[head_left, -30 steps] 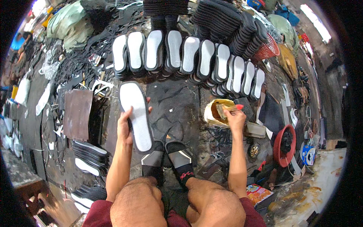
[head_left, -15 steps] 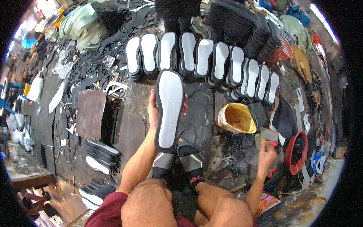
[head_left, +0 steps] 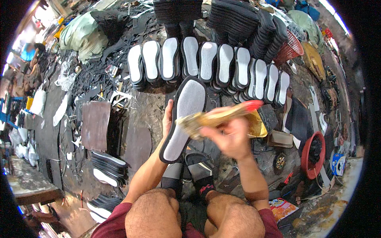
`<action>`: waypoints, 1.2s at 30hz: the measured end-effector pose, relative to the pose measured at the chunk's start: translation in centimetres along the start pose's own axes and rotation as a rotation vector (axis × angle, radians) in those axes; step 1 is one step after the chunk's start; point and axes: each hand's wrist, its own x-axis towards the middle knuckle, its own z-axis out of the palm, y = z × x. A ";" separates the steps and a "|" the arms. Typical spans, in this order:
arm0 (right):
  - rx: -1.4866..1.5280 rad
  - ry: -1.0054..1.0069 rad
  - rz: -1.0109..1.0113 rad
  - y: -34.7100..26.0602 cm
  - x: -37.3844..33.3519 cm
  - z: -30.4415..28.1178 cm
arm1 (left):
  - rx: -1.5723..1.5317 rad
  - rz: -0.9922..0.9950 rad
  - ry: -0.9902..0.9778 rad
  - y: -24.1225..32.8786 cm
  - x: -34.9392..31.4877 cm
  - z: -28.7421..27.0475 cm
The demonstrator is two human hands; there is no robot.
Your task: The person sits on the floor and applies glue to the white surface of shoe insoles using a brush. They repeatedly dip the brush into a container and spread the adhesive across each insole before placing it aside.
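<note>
My left hand [head_left: 168, 119] grips a shoe sole [head_left: 189, 104] from beneath, its white face up inside a black rim. The sole tilts above my feet, and most of my left fingers are hidden under it. In my right hand [head_left: 234, 139] is a brush [head_left: 226, 116] with a red-tipped handle, blurred by motion. Its yellowish, glue-stained bristle end lies over the middle of the white face; whether it touches I cannot tell. Beyond the sole, a curved row of stacked soles [head_left: 208, 61] with white faces spans the floor. Behind the brush a yellow container [head_left: 258, 126] is partly hidden.
Tall stacks of black soles [head_left: 232, 20] stand at the back. A red basin [head_left: 307, 158] is at the right, and a red basket [head_left: 289, 47] behind. Brown sheets [head_left: 96, 127] and small sole piles [head_left: 107, 158] lie left. A person [head_left: 29, 53] is far left.
My right hand has come from the far right to the sole, bringing the brush over it. The sole has tilted, its top leaning right. The whole view has shifted slightly.
</note>
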 end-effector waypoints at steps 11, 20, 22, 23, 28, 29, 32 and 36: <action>-0.463 0.059 -0.485 3.7 3.6 3.6 | -0.310 -0.078 -0.034 1.3 1.4 -1.6; -0.370 0.039 -0.328 3.9 1.9 6.2 | -0.547 -0.209 -0.291 1.3 1.9 -3.9; -0.248 0.030 -0.190 3.4 1.9 5.9 | -0.522 -0.233 -0.168 1.5 2.0 -2.9; -0.313 0.006 -0.255 3.4 1.7 6.1 | -0.473 -0.235 -0.066 1.7 2.0 -2.7; -0.381 -0.111 -0.378 3.2 0.9 7.6 | -0.375 0.048 -0.109 1.7 4.7 -9.3; -0.404 -0.170 -0.382 3.4 0.6 7.4 | -0.290 0.077 0.015 1.7 4.5 -8.5; -0.453 -0.317 -0.468 4.4 -1.7 6.5 | -0.283 0.114 0.255 1.2 4.2 -6.3; -0.236 -0.316 -0.512 1.9 -3.1 6.1 | -0.452 0.124 0.165 3.0 2.7 -5.9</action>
